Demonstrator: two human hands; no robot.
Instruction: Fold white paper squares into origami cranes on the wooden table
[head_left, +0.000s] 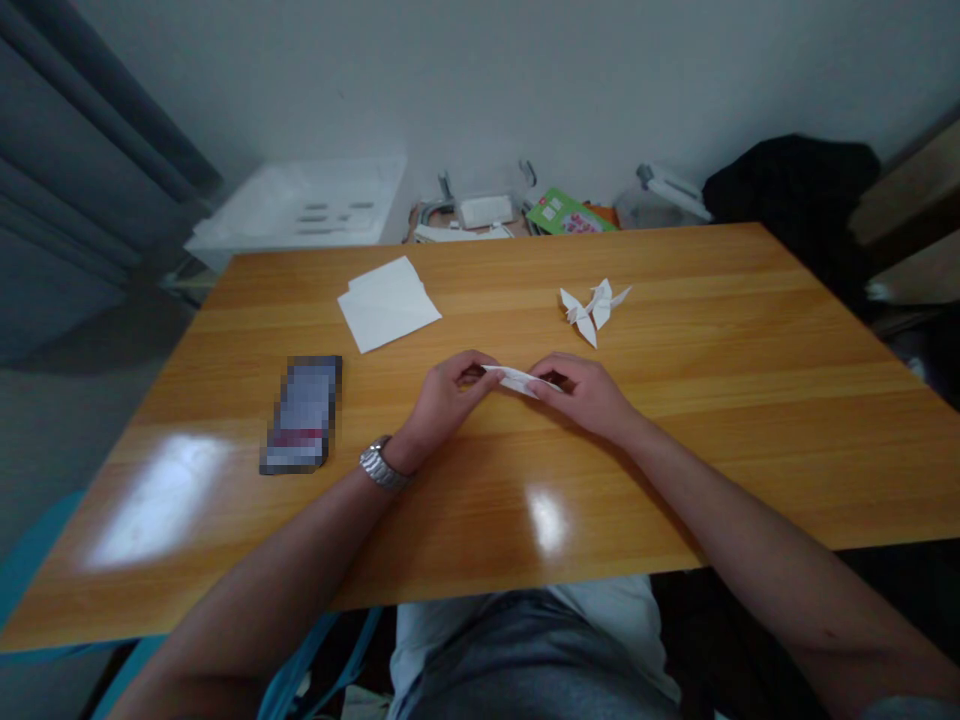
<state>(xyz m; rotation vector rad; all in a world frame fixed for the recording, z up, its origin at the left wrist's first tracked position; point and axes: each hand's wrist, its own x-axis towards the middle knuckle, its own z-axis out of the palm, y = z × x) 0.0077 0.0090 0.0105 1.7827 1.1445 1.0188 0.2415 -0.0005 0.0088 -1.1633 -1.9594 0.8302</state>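
Note:
A narrow folded piece of white paper (516, 379) is stretched between my two hands, above the middle of the wooden table. My left hand (452, 392), with a metal watch (384, 464) on its wrist, pinches the paper's left end between thumb and fingers. At the other end, my right hand (583, 392) is closed on the paper in the same way. Beyond my right hand lie folded white paper cranes (596, 310), close together. Flat white paper sheets (388, 305) lie stacked past my left hand.
A pixelated phone (302, 415) rests on the table (750, 400) at the left. Behind the far edge are a white plastic bin (300, 205), a green booklet (568, 214) and assorted items. A dark bag or cloth (787, 185) is at the back right.

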